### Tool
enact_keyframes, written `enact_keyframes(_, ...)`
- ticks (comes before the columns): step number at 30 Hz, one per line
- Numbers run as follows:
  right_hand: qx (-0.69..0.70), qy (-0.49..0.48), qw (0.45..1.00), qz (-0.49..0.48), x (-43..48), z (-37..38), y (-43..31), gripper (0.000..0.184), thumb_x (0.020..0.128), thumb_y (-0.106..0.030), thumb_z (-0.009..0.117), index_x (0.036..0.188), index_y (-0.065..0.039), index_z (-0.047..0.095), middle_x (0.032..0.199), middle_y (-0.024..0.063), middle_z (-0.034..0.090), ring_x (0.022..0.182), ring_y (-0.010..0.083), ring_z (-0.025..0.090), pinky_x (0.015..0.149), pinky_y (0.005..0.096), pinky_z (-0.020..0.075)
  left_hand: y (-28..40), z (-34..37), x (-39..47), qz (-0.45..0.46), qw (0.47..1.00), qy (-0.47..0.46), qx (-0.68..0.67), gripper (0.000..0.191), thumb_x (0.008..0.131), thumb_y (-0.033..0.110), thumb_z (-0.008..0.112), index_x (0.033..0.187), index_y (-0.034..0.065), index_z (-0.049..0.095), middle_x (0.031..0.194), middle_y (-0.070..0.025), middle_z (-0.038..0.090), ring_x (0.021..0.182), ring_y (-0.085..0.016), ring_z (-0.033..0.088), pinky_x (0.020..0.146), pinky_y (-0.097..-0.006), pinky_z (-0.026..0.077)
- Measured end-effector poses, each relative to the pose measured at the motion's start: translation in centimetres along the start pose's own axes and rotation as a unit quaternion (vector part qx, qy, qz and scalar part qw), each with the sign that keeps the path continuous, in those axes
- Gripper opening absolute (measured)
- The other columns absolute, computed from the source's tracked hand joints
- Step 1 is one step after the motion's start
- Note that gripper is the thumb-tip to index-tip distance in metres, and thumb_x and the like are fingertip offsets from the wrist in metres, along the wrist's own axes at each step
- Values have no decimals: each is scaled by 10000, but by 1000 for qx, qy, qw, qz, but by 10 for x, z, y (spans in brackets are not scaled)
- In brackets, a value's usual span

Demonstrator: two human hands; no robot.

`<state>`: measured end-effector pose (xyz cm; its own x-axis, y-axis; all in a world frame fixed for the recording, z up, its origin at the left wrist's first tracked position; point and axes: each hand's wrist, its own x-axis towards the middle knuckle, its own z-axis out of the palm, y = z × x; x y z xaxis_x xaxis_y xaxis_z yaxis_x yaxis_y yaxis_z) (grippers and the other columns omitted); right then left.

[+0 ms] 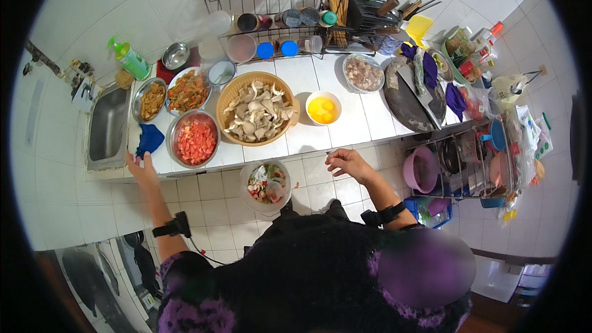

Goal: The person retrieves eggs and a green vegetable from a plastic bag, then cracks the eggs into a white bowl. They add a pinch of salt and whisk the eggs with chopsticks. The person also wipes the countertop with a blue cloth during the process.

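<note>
My left hand (144, 173) is at the counter's front left edge, thumb and fingers apart. Just beyond its fingertips lies a crumpled blue cloth (150, 139); whether they touch it I cannot tell. To the cloth's right is a metal bowl of diced tomato (195, 143). A tan plastic basin holds torn oyster mushrooms (254, 113). Farther right, a white bowl contains several raw egg yolks (323, 110). My right hand (349, 165) hovers in front of the counter edge, fingers loosely curled and apart, with nothing in it.
A metal sink (110, 125) is at the left. Two dishes of cooked food (187, 91) stand behind the tomato. At right, a cleaver (422, 95) lies on a round chopping board (397, 97). Below the counter are a scrap bucket (245, 196) and a wire rack (462, 162).
</note>
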<state>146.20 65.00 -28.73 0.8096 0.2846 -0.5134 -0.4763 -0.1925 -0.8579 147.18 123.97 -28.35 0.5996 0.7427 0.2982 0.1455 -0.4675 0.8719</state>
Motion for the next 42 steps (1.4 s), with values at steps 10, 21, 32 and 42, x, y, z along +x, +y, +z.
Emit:
enact_keyframes(10, 125, 98, 987, 31, 67, -54, -16, 618, 948, -145, 522, 1478, -31, 224, 1055, 183, 620, 846, 279, 664, 688, 382, 574, 145, 166, -272, 15, 762, -636, -121, 266, 888, 139, 615, 1133, 39, 645, 879, -99, 685, 774, -180, 656, 712, -289, 513)
enact_keyframes(21, 71, -32, 994, 83, 146, -81, -26, 389, 898, -85, 428, 1265, 36, 395, 892, 216, 640, 674, 302, 687, 605, 381, 614, 130, 149, -371, -95, 889, -441, -72, 285, 888, 135, 608, 1145, 12, 622, 907, -108, 670, 789, -207, 645, 734, -328, 515)
enact_keyframes(32, -116, -80, 987, 82, 78, -55, -31, 400, 848, -50, 435, 1238, 31, 463, 960, 206, 640, 692, 294, 698, 563, 362, 618, 92, 70, -405, -270, 860, -370, -224, 332, 910, 153, 593, 1208, 5, 590, 940, -67, 660, 810, -134, 624, 709, -290, 520)
enact_keyframes(42, -228, -277, 924, 131, -49, 174, -13, 450, 808, -93, 471, 1242, 25, 490, 839, 211, 675, 584, 296, 693, 491, 356, 607, 30, -108, -390, -270, 812, -397, -332, 810, 937, 415, 604, 1527, 115, 137, 1342, -167, 483, 1133, -246, 551, 859, -387, 527)
